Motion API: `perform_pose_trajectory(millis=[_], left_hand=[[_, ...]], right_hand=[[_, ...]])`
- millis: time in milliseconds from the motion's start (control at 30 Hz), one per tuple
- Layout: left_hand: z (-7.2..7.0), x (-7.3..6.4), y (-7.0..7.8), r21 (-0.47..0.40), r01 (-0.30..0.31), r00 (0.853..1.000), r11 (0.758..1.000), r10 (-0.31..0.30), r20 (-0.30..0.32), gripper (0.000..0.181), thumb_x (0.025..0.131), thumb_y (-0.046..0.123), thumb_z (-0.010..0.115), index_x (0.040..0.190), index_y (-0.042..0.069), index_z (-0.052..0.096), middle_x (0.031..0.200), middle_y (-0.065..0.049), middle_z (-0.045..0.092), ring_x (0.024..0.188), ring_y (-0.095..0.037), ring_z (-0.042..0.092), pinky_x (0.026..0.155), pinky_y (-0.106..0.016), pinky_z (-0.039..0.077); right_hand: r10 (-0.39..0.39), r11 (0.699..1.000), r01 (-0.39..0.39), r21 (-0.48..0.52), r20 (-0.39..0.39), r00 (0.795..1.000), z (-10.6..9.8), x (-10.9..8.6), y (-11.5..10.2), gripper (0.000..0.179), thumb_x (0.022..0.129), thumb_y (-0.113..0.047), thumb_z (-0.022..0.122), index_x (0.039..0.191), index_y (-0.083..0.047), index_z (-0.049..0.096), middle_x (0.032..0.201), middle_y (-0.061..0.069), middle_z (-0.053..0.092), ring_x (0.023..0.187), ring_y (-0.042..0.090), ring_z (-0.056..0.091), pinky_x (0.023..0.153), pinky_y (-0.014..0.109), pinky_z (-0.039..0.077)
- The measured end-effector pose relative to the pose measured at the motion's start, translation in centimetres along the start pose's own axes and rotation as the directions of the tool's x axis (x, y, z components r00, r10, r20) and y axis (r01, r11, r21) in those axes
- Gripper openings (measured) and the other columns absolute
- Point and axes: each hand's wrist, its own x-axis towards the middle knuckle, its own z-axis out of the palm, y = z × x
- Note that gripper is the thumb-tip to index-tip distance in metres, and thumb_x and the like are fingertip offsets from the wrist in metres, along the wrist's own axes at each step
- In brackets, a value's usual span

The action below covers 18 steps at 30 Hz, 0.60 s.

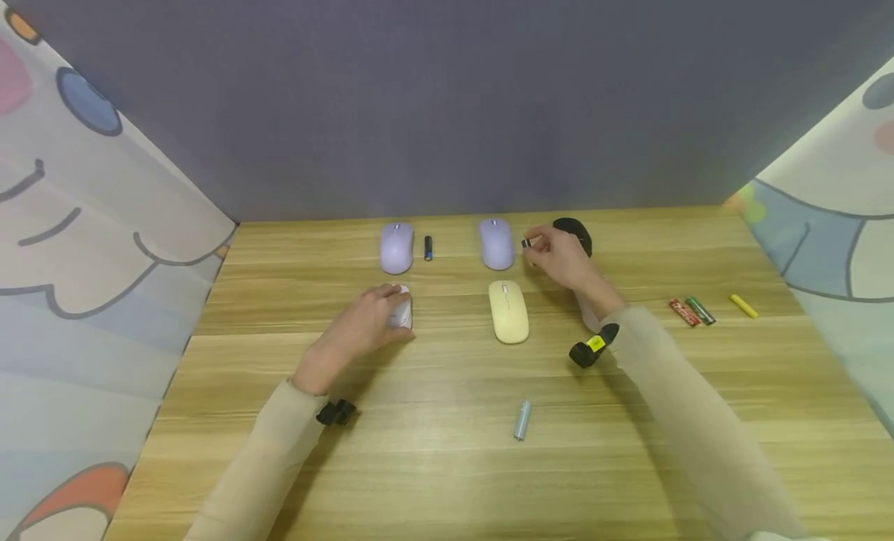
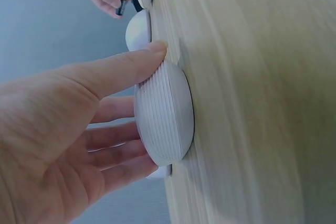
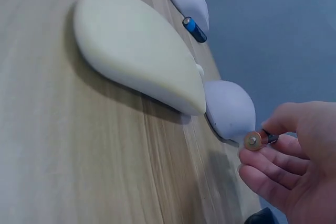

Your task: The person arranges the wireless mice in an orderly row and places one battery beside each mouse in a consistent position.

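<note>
My left hand [image 1: 358, 324] grips a white mouse [image 2: 164, 114] with ridged sides, the thumb on one side and the fingers on the other. That mouse rests on the wooden table. At the back, my right hand [image 1: 561, 259] pinches a black battery with a copper-coloured end [image 3: 256, 140] between thumb and fingers, held above the tabletop. Just left of it sits a purple mouse [image 1: 496, 246]. A black mouse [image 1: 576, 232] lies partly hidden behind the right hand. Nearer the front is a yellow mouse [image 1: 509, 313], between the two hands.
Another purple mouse [image 1: 396, 248] stands at the back left, beside a black-and-blue battery [image 1: 428, 248]. A pale mouse [image 1: 587, 312] is mostly covered by the right wrist. A silvery battery [image 1: 522, 421] lies in front; red [image 1: 684, 313], green [image 1: 701, 310] and yellow [image 1: 743, 306] batteries lie right.
</note>
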Motion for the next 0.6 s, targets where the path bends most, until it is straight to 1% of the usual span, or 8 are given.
perform_pose_trajectory(millis=[133, 233, 333, 433, 600], left_hand=[[0.0, -0.1, 0.1, -0.001, 0.001, 1.000, 1.000, -0.001, -0.005, 0.068, 0.083, 0.031, 0.088, 0.136, -0.003, 0.062, 0.141, -0.031, 0.057, 0.126, -0.048, 0.059, 0.105, -0.058, 0.053], [-0.1, -0.1, 0.1, -0.004, 0.012, 1.000, 1.000, -0.012, 0.000, 0.068, 0.083, 0.030, 0.088, 0.136, -0.003, 0.062, 0.142, -0.032, 0.057, 0.128, -0.048, 0.058, 0.106, -0.059, 0.051], [-0.2, -0.1, 0.1, -0.007, 0.014, 1.000, 1.000, -0.014, 0.006, 0.068, 0.083, 0.030, 0.088, 0.137, -0.003, 0.062, 0.143, -0.032, 0.056, 0.129, -0.049, 0.057, 0.108, -0.059, 0.050], [-0.3, -0.1, 0.2, -0.010, 0.017, 1.000, 1.000, -0.017, 0.011, 0.069, 0.083, 0.030, 0.087, 0.138, -0.003, 0.061, 0.143, -0.032, 0.055, 0.131, -0.049, 0.056, 0.109, -0.059, 0.049], [-0.3, -0.1, 0.4, -0.012, 0.019, 1.000, 1.000, -0.019, 0.014, 0.068, 0.083, 0.030, 0.087, 0.137, -0.003, 0.062, 0.143, -0.032, 0.055, 0.131, -0.048, 0.056, 0.109, -0.058, 0.049]], right_hand=[[0.037, 0.999, -0.037, 0.001, -0.016, 0.999, 0.4, 0.9, 0.0, 0.039, 0.102, -0.016, 0.059, 0.137, 0.003, 0.059, 0.109, 0.023, 0.074, 0.090, 0.033, 0.074, 0.068, 0.028, 0.049], [0.085, 0.996, -0.085, 0.017, -0.018, 0.996, 0.7, 1.5, 0.1, 0.040, 0.102, -0.017, 0.058, 0.137, 0.003, 0.059, 0.112, 0.023, 0.074, 0.094, 0.033, 0.074, 0.073, 0.030, 0.051], [0.137, 0.990, -0.136, 0.024, -0.020, 0.990, 0.9, 2.1, 0.1, 0.042, 0.101, -0.017, 0.057, 0.137, 0.003, 0.059, 0.117, 0.023, 0.073, 0.097, 0.033, 0.073, 0.080, 0.035, 0.055], [0.171, 0.985, -0.171, 0.012, -0.026, 0.985, 1.0, 2.5, 0.2, 0.043, 0.100, -0.018, 0.056, 0.138, 0.002, 0.059, 0.119, 0.023, 0.073, 0.099, 0.033, 0.073, 0.087, 0.041, 0.057], [0.196, 0.981, -0.196, -0.010, -0.037, 0.980, 1.2, 2.9, 0.3, 0.045, 0.098, -0.020, 0.057, 0.138, 0.001, 0.059, 0.121, 0.022, 0.072, 0.104, 0.034, 0.071, 0.097, 0.048, 0.055]])
